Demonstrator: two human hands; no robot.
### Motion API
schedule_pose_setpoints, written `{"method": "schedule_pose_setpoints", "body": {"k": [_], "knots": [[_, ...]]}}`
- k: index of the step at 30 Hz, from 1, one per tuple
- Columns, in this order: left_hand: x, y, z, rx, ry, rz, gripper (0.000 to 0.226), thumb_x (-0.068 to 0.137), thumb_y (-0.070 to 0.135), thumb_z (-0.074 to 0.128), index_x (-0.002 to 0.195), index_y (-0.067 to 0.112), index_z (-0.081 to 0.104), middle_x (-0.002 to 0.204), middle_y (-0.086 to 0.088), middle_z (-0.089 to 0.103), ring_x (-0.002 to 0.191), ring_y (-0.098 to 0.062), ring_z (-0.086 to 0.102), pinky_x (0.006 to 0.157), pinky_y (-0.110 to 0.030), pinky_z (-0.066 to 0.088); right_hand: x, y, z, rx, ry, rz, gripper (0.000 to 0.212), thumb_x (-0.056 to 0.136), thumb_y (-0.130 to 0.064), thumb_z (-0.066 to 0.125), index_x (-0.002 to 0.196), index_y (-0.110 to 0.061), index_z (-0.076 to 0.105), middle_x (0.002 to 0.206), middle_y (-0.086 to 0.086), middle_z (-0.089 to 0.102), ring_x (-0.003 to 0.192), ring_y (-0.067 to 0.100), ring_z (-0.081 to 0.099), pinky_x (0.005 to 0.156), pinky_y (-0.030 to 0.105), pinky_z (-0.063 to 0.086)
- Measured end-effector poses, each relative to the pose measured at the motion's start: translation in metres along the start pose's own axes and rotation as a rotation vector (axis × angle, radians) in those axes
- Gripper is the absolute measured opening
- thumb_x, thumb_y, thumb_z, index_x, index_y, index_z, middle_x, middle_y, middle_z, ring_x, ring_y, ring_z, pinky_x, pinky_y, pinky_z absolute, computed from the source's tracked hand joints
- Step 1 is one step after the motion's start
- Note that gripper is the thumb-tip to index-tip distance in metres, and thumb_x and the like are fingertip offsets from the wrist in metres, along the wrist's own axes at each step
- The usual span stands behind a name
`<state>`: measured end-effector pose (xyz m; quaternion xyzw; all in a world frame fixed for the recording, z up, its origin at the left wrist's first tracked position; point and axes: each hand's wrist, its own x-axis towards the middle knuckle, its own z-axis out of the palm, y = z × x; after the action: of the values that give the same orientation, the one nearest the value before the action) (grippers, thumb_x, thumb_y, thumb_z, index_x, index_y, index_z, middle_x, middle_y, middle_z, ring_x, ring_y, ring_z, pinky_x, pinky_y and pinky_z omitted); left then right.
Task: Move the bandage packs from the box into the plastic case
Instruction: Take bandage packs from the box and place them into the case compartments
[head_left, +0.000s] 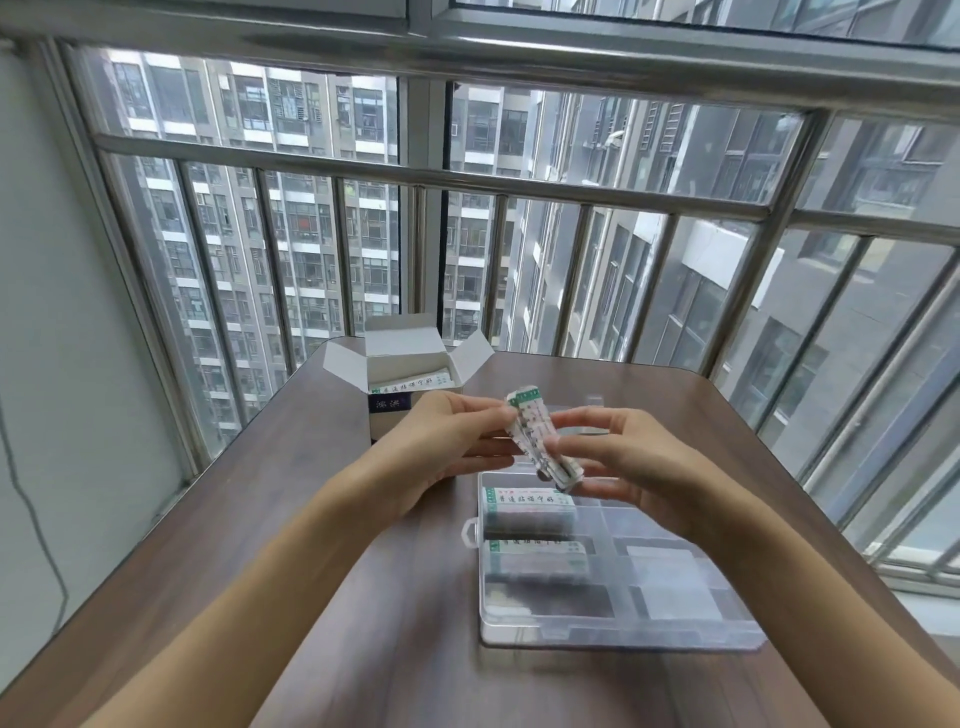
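Both my forearms reach in from the near edge of the table (311, 519), and between my hands I hold a bundle of bandage packs (540, 441) in the air, above the far end of the plastic case (613, 636). My left hand (447, 457) pinches the bundle's upper part with thumb and fingertips, the other fingers lying fairly straight beneath; my right hand (639, 467) curls round its lower part, thumb on top. The bundle is blurred, so I cannot tell how many packs are in it or whether they are fanned. I judge this as the carrying step, midway: two stacks of packs (530, 506) already lie in the case's left compartments, one behind the other, and more packs show inside the open box (410, 387), which stands just beyond my left hand. Next comes squaring the bundle flat and lowering it into a free compartment, likely on the right, keeping the packs together so none slips over a divider. Beyond the table, window bars (467, 182) and tower blocks fill the view.
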<state>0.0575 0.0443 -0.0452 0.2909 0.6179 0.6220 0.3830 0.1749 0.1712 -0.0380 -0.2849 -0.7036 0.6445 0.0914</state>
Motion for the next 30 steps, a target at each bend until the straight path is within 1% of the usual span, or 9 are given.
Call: {"method": "schedule_pose_setpoints", "body": {"k": [3,7,11,15,18,21,24,26,30], "knots": [[-0.001,-0.003,-0.003,0.227,-0.001,0.036,0.014,0.093,0.015,0.059,0.089,0.018,0.072,0.08,0.003,0.075,0.074,-0.004,0.07,0.071,-0.019,0.055,-0.002,0.004,-0.002,-0.136,0.011,-0.035,0.025,0.083,-0.004,0.068,0.106,-0.015,0.066,0.092,0.009,0.073,0.075,0.014,0.07,0.063,0.023,0.057],[-0.003,-0.002,-0.009,0.455,0.016,0.048,0.004,0.085,0.022,0.07,0.082,0.021,0.074,0.066,0.009,0.072,0.062,0.003,0.066,0.055,-0.012,0.045,-0.005,0.004,-0.007,-0.233,-0.026,-0.061,0.021,0.082,-0.006,0.069,0.1,-0.018,0.068,0.091,0.004,0.074,0.077,0.011,0.069,0.063,0.02,0.056],[-0.009,0.007,-0.02,0.667,-0.111,-0.023,0.009,0.082,0.026,0.073,0.086,0.019,0.076,0.055,0.013,0.066,0.051,0.006,0.056,0.044,-0.011,0.029,-0.008,0.004,-0.014,-0.317,-0.137,-0.011,0.021,0.081,-0.007,0.07,0.097,-0.021,0.07,0.088,0.001,0.075,0.076,0.008,0.069,0.061,0.017,0.052],[-0.01,0.013,-0.03,0.747,-0.15,-0.121,0.021,0.093,0.031,0.059,0.099,0.018,0.074,0.083,0.009,0.075,0.053,0.006,0.06,0.045,-0.015,0.025,-0.007,0.008,-0.02,-0.44,-0.182,0.025,0.023,0.082,-0.007,0.069,0.102,-0.019,0.07,0.09,0.001,0.075,0.079,0.009,0.069,0.067,0.02,0.056],[-0.007,0.013,-0.035,0.869,-0.088,-0.101,0.021,0.096,0.032,0.054,0.101,0.021,0.072,0.088,0.011,0.075,0.045,0.002,0.053,0.045,-0.016,0.032,-0.006,0.013,-0.017,-0.63,-0.163,-0.072,0.022,0.084,-0.009,0.068,0.104,-0.017,0.071,0.089,-0.002,0.074,0.073,0.003,0.067,0.065,0.018,0.054],[-0.004,0.01,-0.036,0.884,-0.095,-0.06,0.014,0.091,0.026,0.062,0.1,0.021,0.072,0.081,0.011,0.075,0.043,-0.002,0.048,0.055,-0.018,0.041,-0.006,0.013,-0.007,-0.756,-0.206,-0.134,0.025,0.086,-0.009,0.065,0.109,-0.014,0.07,0.094,-0.001,0.072,0.075,0.0,0.065,0.062,0.011,0.048],[-0.004,0.008,-0.034,0.897,-0.11,-0.021,0.012,0.087,0.02,0.068,0.097,0.02,0.074,0.071,0.011,0.071,0.043,-0.001,0.049,0.056,-0.016,0.045,-0.003,0.015,0.001,-0.852,-0.222,-0.152,0.025,0.088,-0.011,0.063,0.111,-0.017,0.07,0.104,0.001,0.072,0.09,0.007,0.067,0.078,0.018,0.054],[-0.005,0.008,-0.029,0.922,-0.147,0.07,0.013,0.085,0.017,0.07,0.096,0.019,0.075,0.073,0.011,0.071,0.046,0.002,0.054,0.054,-0.012,0.045,-0.002,0.018,0.004,-0.905,-0.212,-0.161,0.022,0.088,-0.014,0.062,0.108,-0.02,0.071,0.102,0.0,0.072,0.092,0.009,0.067,0.085,0.023,0.053],[-0.008,0.002,-0.014,0.995,-0.29,0.23,0.018,0.083,0.01,0.07,0.096,0.022,0.076,0.079,0.02,0.07,0.047,0.0,0.058,0.053,-0.014,0.045,-0.001,0.023,0.01,-1.053,-0.083,-0.253,0.013,0.081,-0.022,0.071,0.093,-0.024,0.075,0.09,-0.004,0.074,0.083,0.006,0.068,0.076,0.024,0.053]]}}
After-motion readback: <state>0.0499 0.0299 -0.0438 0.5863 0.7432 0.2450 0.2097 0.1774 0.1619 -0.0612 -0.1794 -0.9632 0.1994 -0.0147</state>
